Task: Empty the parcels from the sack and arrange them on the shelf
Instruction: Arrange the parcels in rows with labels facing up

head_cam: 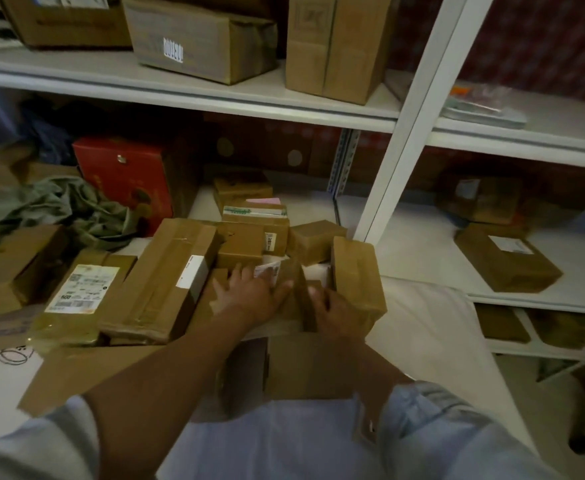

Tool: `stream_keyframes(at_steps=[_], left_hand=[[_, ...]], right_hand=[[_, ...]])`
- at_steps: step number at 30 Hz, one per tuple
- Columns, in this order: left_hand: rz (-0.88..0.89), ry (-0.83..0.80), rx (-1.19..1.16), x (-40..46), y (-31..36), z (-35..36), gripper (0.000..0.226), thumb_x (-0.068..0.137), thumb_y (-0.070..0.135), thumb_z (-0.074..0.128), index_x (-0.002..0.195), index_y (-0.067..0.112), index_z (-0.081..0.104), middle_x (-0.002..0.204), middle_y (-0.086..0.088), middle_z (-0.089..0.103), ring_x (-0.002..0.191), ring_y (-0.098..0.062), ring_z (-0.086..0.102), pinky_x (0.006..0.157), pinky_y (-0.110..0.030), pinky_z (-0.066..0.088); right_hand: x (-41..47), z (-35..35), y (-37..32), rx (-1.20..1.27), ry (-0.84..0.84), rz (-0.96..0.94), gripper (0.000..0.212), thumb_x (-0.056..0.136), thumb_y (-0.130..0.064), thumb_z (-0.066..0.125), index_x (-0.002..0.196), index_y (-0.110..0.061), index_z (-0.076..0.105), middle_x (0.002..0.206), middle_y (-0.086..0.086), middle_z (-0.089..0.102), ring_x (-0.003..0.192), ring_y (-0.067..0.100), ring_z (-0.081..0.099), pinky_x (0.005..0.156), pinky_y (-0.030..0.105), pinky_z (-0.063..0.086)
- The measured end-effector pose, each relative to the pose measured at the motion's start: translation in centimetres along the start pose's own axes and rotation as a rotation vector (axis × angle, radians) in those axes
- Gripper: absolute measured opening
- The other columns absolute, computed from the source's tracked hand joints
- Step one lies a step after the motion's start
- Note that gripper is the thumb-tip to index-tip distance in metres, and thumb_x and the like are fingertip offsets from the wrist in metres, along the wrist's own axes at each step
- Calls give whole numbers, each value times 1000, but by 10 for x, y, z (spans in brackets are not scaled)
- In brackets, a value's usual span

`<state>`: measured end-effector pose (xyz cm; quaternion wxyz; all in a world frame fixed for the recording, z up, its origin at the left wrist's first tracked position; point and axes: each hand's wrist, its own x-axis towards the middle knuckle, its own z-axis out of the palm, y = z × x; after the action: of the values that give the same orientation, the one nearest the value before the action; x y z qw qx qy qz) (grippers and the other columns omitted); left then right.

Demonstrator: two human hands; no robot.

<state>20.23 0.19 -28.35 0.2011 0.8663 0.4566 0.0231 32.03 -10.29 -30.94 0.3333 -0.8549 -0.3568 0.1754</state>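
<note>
From the head camera, both hands work at a small brown tape-wrapped cardboard parcel (293,299) on the lower white metal shelf (419,258); the parcel stands on edge, its narrow upper ridge running away from the person and slightly leftward, a white label at its far left end; the left hand (249,292) lies flat against its left face, fingers (237,271) straight and spread; the right hand (334,311) holds the right face, its fingers curled onto the cardboard, though how far they wrap round cannot be told; just right of that hand an upright brown taped parcel (357,282) stands, touching it; to the left a long brown cardboard box (166,278) lies with its long axis pointing away and to the right, and beside it a flat parcel with a large white shipping label (80,292); behind these sit a crumpled green cloth (73,213) and a red printed carton (128,174); a white sack (433,320) spreads below the shelf front at right; larger cardboard boxes (201,39) rest on the shelf above.
</note>
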Motion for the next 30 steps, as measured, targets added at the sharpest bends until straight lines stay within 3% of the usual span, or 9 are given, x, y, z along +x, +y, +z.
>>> stream_keyframes(at_steps=[2,5,7,10,13,19,23,26,30], left_hand=[[192,1,4,2,12,7,60,89,62,38,142,36,26,151,-3,28,140,-27,27,113,-55,25],[205,-76,102,10,26,13,51,96,43,42,144,35,28,155,-2,16,144,-27,19,113,-58,23],[206,-147,235,18,32,14,55,95,32,46,146,36,24,158,-1,7,146,-28,8,113,-63,18],[257,-240,300,28,40,17,62,94,32,48,147,41,17,158,-1,3,147,-30,2,111,-68,13],[303,-252,312,32,44,19,61,95,34,45,148,37,14,157,-2,5,147,-29,4,110,-68,16],[178,-138,294,40,31,37,68,91,27,54,148,31,17,158,-4,-2,148,-28,0,112,-63,18],[161,-249,323,50,19,40,76,92,31,53,151,27,5,159,-6,-1,147,-29,4,114,-59,16],[122,-178,441,58,21,40,70,90,30,55,149,20,19,155,-10,12,145,-30,13,117,-55,15],[249,-123,60,71,46,38,53,97,34,41,145,23,24,153,-7,22,141,-26,24,115,-45,22]], right_hand=[[14,-1,22,-118,-17,85,81,80,-81,20,130,-24,46,127,6,52,120,29,51,104,48,40],[15,-13,29,-263,-215,147,70,89,-69,29,123,-13,54,122,13,58,114,33,55,96,45,45],[20,-23,32,-293,-160,247,46,95,-48,40,112,-11,61,113,10,64,105,30,60,85,38,48],[29,-32,37,-313,-47,365,38,96,-39,43,118,-11,57,117,12,59,108,30,58,92,40,50],[35,-33,39,-290,-123,366,48,94,-43,44,133,-15,41,131,14,44,119,36,47,100,45,43],[30,-17,42,-173,-207,291,87,85,-59,55,151,-28,7,157,13,5,140,40,24,110,51,34],[36,-25,43,-223,-57,318,86,85,-48,62,151,-24,12,157,10,8,142,36,19,109,49,33],[50,-33,41,-184,-19,375,96,82,-47,67,152,-30,3,160,7,-5,147,34,3,115,52,25],[67,-29,45,-190,-56,392,107,77,-53,69,151,-33,-6,160,6,-9,148,35,-2,116,54,22]])
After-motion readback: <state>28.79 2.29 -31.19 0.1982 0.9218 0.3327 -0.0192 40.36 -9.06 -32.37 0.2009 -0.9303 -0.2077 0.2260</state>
